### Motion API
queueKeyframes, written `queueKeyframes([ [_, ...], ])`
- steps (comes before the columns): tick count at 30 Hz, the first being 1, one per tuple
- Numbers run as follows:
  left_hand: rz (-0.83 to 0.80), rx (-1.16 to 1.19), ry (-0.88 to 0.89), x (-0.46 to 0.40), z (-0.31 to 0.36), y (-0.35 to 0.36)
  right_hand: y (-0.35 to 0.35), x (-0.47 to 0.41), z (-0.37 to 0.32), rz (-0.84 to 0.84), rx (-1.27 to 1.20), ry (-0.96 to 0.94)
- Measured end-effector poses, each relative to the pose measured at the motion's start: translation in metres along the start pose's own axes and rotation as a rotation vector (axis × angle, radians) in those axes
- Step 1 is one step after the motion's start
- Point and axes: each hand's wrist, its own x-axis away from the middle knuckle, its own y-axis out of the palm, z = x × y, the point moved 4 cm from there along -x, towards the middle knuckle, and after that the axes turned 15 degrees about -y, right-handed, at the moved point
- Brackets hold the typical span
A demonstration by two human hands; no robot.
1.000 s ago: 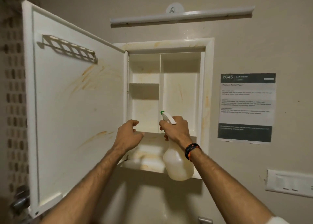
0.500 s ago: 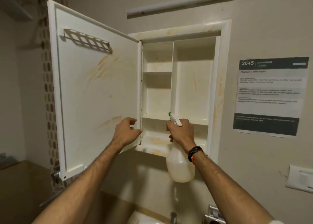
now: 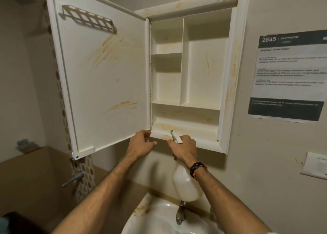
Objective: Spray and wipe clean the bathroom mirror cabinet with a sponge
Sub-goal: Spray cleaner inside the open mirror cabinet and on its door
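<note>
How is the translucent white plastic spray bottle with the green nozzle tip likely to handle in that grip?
The translucent white plastic spray bottle hangs below the right hand, which grips its neck, so it may swing. Thin plastic probably flexes when squeezed. How full it is cannot be told, so its weight is uncertain.

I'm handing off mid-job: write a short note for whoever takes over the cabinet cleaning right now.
Right hand grips the spray bottle, nozzle aimed at the cabinet's bottom ledge.
Left hand, fingers curled, is at the lower corner of the open door; whether it grips the door is unclear.
Brown stains show on the door's inside, shelves and frame, so wiping is not done.
No sponge in view.
Left: spray, find the sponge, wipe everything.
</note>
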Motion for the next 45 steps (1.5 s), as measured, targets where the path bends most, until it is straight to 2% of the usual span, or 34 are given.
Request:
queueKeyframes([
  [9, -0.100, 0.025, 0.016, -0.029, -0.016, 0.017, 0.016, -0.002, 0.013, 0.152, 0.018, 0.075],
  [19, -0.299, 0.115, 0.151, -0.037, 0.003, 0.052, -0.037, 0.020, 0.037, 0.442, 0.084, 0.150],
  [23, -0.353, 0.154, 0.243, -0.029, 0.027, 0.068, -0.064, 0.029, 0.035, 0.484, 0.110, 0.173],
  [31, -0.307, 0.253, 0.463, -0.007, 0.099, 0.089, -0.126, 0.036, 0.015, 0.623, 0.196, 0.114],
  [37, -0.185, 0.068, 0.670, 0.004, 0.141, 0.093, -0.152, 0.033, 0.002, 0.627, 0.234, 0.059],
  [41, -0.197, 0.129, 0.612, 0.004, 0.157, 0.085, -0.160, 0.026, -0.011, 0.618, 0.275, 0.001],
  [45, -0.135, 0.127, 0.628, 0.004, 0.168, 0.072, -0.166, 0.016, -0.022, 0.559, 0.269, -0.001],
])
